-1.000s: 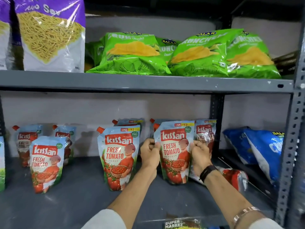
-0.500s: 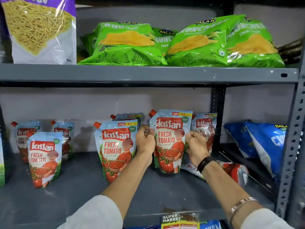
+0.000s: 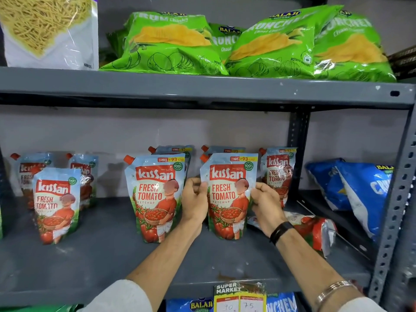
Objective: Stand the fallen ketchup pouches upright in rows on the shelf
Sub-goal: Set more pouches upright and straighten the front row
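From the head camera, we see our left hand (image 3: 195, 200) and right hand (image 3: 265, 204) on either side of one ketchup pouch (image 3: 228, 194). It stands up on the grey shelf (image 3: 94, 262), in the middle and a bit to the right. Our left fingers (image 3: 198, 184) curl on its left edge. Our right fingers (image 3: 262, 188) curl on its right edge. Both hands are half closed and pinch the sides of the pouch lightly.

A second ago the pouch was in the same grip, but it sat a bit farther right. Half a second ago it looked lifted and leaned a little. Now it stands straight, and its bottom seems to rest on the shelf. It lines up beside the front pouch on the left (image 3: 157, 197). We think this pouch is nearly done, and the hands can soon let go.

The camera has also come nearer and tipped, so everything looks bigger than before.

More pouches stand behind, near the back wall. One small group (image 3: 56, 203) stands far to the left. One fallen pouch (image 3: 315, 230) lies flat on the shelf, just right of our right wrist. It has not moved since the earlier pictures. We guess it is the next one to stand up.

Green chip bags (image 3: 171, 43) sit on the shelf above.
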### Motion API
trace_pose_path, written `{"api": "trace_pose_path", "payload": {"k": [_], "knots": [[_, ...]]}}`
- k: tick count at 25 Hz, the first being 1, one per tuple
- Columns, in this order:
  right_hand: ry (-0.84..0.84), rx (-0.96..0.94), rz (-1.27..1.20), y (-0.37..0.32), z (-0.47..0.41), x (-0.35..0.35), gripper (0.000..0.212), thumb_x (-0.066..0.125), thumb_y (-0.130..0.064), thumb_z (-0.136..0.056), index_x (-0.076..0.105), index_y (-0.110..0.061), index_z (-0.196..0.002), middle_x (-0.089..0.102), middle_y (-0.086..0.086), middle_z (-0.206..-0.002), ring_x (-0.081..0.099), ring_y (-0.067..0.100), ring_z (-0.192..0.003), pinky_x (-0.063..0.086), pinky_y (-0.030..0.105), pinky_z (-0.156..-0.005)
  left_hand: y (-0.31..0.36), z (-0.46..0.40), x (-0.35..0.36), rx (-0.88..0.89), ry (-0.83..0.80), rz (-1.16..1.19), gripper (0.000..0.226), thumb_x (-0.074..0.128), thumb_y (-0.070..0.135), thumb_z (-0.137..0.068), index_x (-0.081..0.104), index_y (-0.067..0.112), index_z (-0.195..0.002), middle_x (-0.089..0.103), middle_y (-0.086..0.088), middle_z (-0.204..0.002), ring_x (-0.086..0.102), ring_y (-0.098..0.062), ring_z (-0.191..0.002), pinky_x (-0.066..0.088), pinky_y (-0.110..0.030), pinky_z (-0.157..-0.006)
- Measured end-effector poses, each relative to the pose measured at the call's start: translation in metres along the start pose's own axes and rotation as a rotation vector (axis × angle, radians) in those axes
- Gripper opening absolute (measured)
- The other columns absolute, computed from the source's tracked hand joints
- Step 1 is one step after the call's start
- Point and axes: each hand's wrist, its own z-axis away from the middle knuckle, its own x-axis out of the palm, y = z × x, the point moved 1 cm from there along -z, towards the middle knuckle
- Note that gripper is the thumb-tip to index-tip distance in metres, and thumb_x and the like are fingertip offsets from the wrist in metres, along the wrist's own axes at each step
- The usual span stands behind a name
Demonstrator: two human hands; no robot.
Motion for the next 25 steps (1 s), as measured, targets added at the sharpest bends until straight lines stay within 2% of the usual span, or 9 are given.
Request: {"api": "trace_pose_path", "payload": {"k": [3,5,7,9,13,17,19,22,25], "knots": [[0.031,-0.084,0.181,0.000,0.001,-0.015,0.037,0.044,0.018,-0.086,0.067,-0.003,-0.107,0.076,0.017,-0.106,0.072,0.026,-0.094,0.060,0.038,-0.081,-0.016,0.018,-0.007,-0.037,0.014,-0.034,0.008,0.055,0.022,-0.102,0.057,0.015,-0.106,0.065,0.004,-0.090,0.062,-0.007,-0.082,0.045,-0.022,-0.062],[0.069,-0.193,0.731,-0.002,0.000,-0.030,0.030,0.055,0.008,-0.086,0.067,-0.006,-0.109,0.071,0.014,-0.112,0.065,0.029,-0.106,0.052,0.038,-0.091,-0.027,0.031,-0.011,0.000,-0.039,-0.123,0.015,0.055,0.026,-0.102,0.058,0.012,-0.101,0.062,0.002,-0.084,0.060,-0.011,-0.078,0.044,-0.024,-0.062],[-0.067,-0.180,1.381,0.002,0.003,-0.038,0.026,0.061,-0.014,-0.087,0.067,-0.017,-0.112,0.060,0.006,-0.119,0.051,0.030,-0.119,0.041,0.041,-0.098,-0.032,0.039,-0.010,0.049,-0.170,-0.206,0.020,0.057,0.031,-0.101,0.060,0.012,-0.096,0.062,0.000,-0.079,0.059,-0.010,-0.075,0.046,-0.023,-0.063],[-0.161,-0.128,1.693,0.001,0.009,-0.041,0.025,0.060,-0.030,-0.088,0.066,-0.021,-0.111,0.056,0.004,-0.122,0.045,0.029,-0.120,0.037,0.046,-0.101,-0.031,0.046,-0.002,0.084,-0.358,-0.295,0.021,0.063,0.033,-0.097,0.063,0.014,-0.089,0.061,0.003,-0.071,0.058,-0.007,-0.068,0.046,-0.018,-0.061],[-0.245,-0.079,1.640,-0.007,0.016,-0.040,0.048,0.074,-0.055,-0.076,0.065,-0.020,-0.107,0.065,0.000,-0.109,0.062,0.024,-0.103,0.052,0.038,-0.085,-0.036,0.059,0.015,0.172,-0.560,-0.475,0.020,0.072,0.032,-0.088,0.068,0.017,-0.075,0.058,0.005,-0.055,0.058,-0.009,-0.059,0.053,-0.033,-0.066],[-0.118,-0.362,1.936,0.001,0.026,-0.037,0.023,0.060,-0.027,-0.089,0.064,-0.020,-0.111,0.071,0.003,-0.114,0.068,0.028,-0.105,0.049,0.036,-0.077,-0.042,0.063,0.024,0.207,-0.597,-0.655,0.017,0.074,0.036,-0.079,0.073,0.020,-0.073,0.067,0.011,-0.053,0.057,0.002,-0.048,0.046,-0.017,-0.054],[-0.114,-0.441,1.977,0.006,0.028,-0.038,0.022,0.052,-0.019,-0.091,0.066,-0.019,-0.108,0.073,0.005,-0.110,0.070,0.029,-0.102,0.049,0.035,-0.074,-0.042,0.063,0.027,0.213,-0.598,-0.677,0.013,0.073,0.035,-0.080,0.075,0.022,-0.074,0.066,0.018,-0.052,0.060,0.003,-0.050,0.041,-0.010,-0.050],[-0.027,-0.533,1.959,-0.006,0.028,-0.044,0.016,0.055,-0.018,-0.091,0.070,-0.019,-0.096,0.076,0.007,-0.094,0.074,0.030,-0.085,0.052,0.036,-0.067,-0.038,0.065,0.036,0.247,-0.605,-0.668,0.013,0.068,0.024,-0.085,0.080,0.022,-0.083,0.078,0.011,-0.073,0.070,-0.004,-0.071,0.052,-0.013,-0.061],[0.118,-0.599,1.926,-0.028,0.019,-0.057,0.007,0.067,-0.021,-0.086,0.071,-0.017,-0.090,0.076,0.007,-0.083,0.073,0.028,-0.076,0.054,0.035,-0.060,-0.038,0.069,0.050,0.244,-0.601,-0.647,0.023,0.060,0.018,-0.094,0.081,0.021,-0.103,0.081,0.008,-0.100,0.072,-0.005,-0.090,0.059,-0.023,-0.084]]}}
